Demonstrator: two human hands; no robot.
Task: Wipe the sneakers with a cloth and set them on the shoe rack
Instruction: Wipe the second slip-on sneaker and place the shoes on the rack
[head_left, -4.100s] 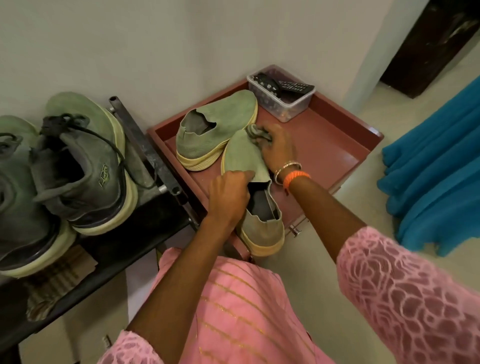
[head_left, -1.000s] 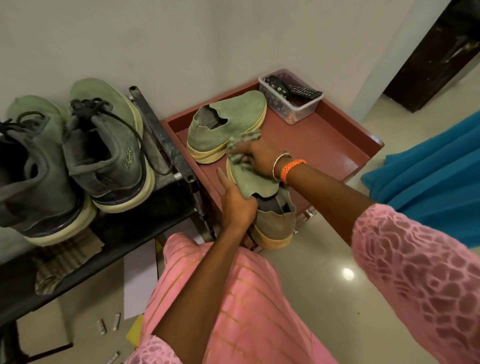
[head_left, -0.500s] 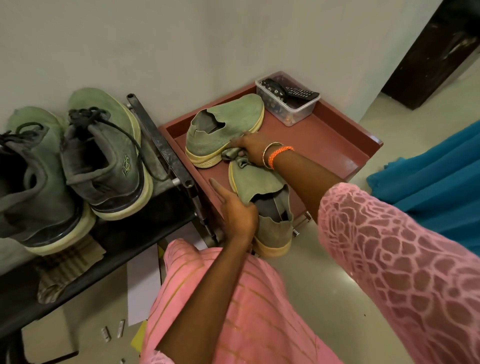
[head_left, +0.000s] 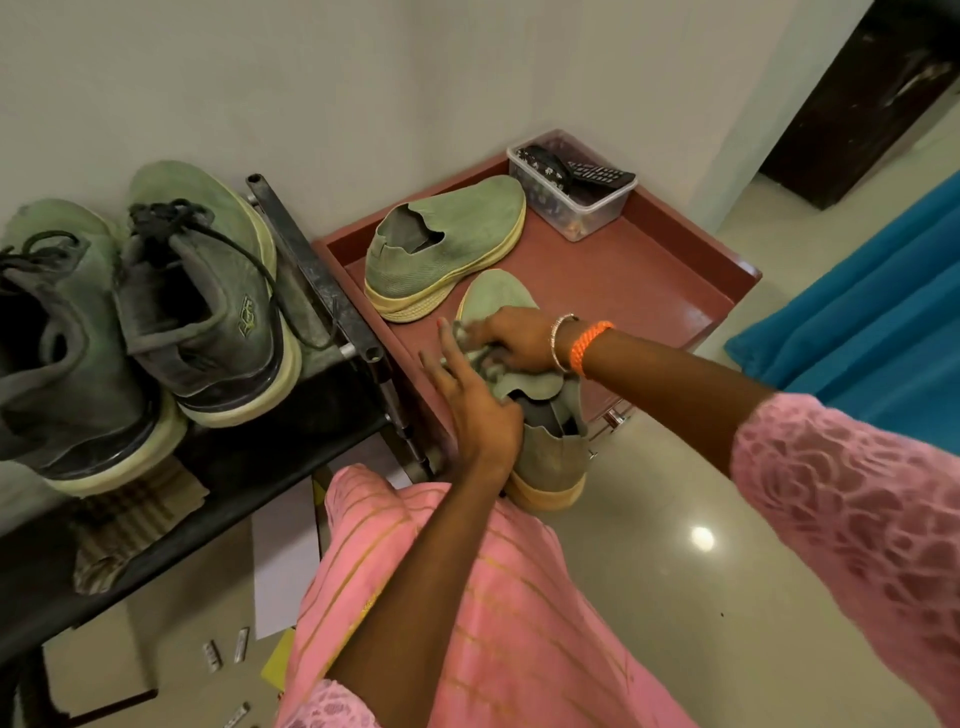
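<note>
Head view: two hands work on a green slip-on sneaker at the near edge of a red tray table.

The near sneaker (head_left: 545, 447) lies on the red tray table (head_left: 644, 270), its heel hanging over the table's near edge and its toe pointing to the wall. The right hand (head_left: 519, 340) has its fingers curled round a small grey-green cloth (head_left: 475, 358) and presses it on the sneaker's upper. The left hand (head_left: 475, 410) rests against the left side of this sneaker with fingers straight and spread apart, the thumb at the shoe opening. The second slip-on sneaker (head_left: 447, 244) stands farther back on the same table, just beside the first. A clear plastic box (head_left: 582, 208) sits at the table's far corner. Left of the table, touching it, is the black shoe rack (head_left: 311, 270), with two laced green shoes (head_left: 202, 291) on top.
</note>
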